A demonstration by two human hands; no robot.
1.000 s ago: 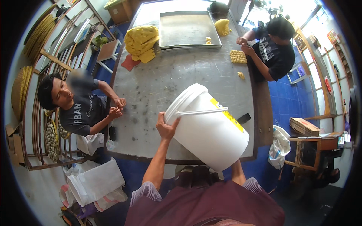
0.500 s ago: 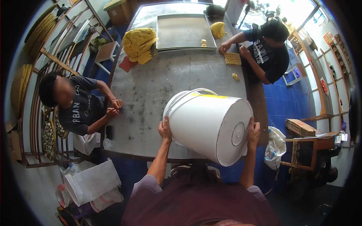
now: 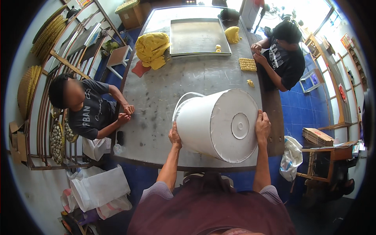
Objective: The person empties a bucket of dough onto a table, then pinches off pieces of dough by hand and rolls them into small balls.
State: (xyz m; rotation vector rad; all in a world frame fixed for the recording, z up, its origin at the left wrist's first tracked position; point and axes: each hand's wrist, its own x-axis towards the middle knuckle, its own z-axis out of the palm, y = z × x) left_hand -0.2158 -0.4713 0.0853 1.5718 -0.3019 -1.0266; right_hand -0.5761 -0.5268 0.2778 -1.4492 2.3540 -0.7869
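Between my hands a large white plastic bucket (image 3: 196,127) is tipped on its side over the near edge of the metal table (image 3: 164,94). Its round base faces me and to the right, while its mouth points away and is hidden. A thin handle (image 3: 184,96) arcs off the far left side. My left hand (image 3: 175,136) grips the bucket's left side near the mouth. Against the rim of the base, on the right, my right hand (image 3: 262,126) is closed.
Yellow dough (image 3: 152,49) is heaped at the far left beside a red scraper (image 3: 140,69) and a metal tray (image 3: 199,37). Rows of small yellow pieces (image 3: 247,64) lie before a person (image 3: 280,56) at right. Another person (image 3: 88,103) sits at left. White sacks (image 3: 101,188) stand lower left.
The bucket has turned so that its base faces me more squarely and sits higher. The right-hand person's hands have drawn together, away from the yellow pieces. My view has shifted slightly.
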